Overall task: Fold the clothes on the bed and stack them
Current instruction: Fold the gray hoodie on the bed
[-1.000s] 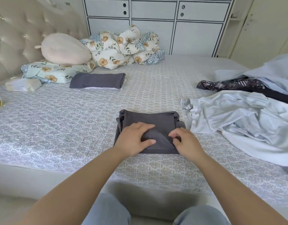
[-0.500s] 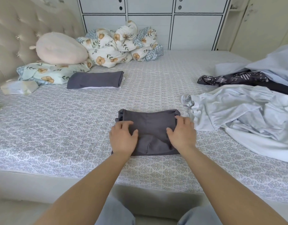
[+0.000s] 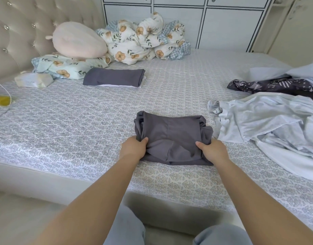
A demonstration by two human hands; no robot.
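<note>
Folded grey garment (image 3: 171, 137) on patterned bed (image 3: 81, 124), left hand (image 3: 133, 149) gripping its left edge, right hand (image 3: 213, 150) gripping its right edge, thumbs on top, fingers tucked beneath

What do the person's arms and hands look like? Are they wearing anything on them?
Both arms are bare all the way up, with no sleeves showing. The left hand and right hand have no gloves, rings, watch or bracelets that can be seen. Below the arms, the knees show light blue-grey trousers.
</note>
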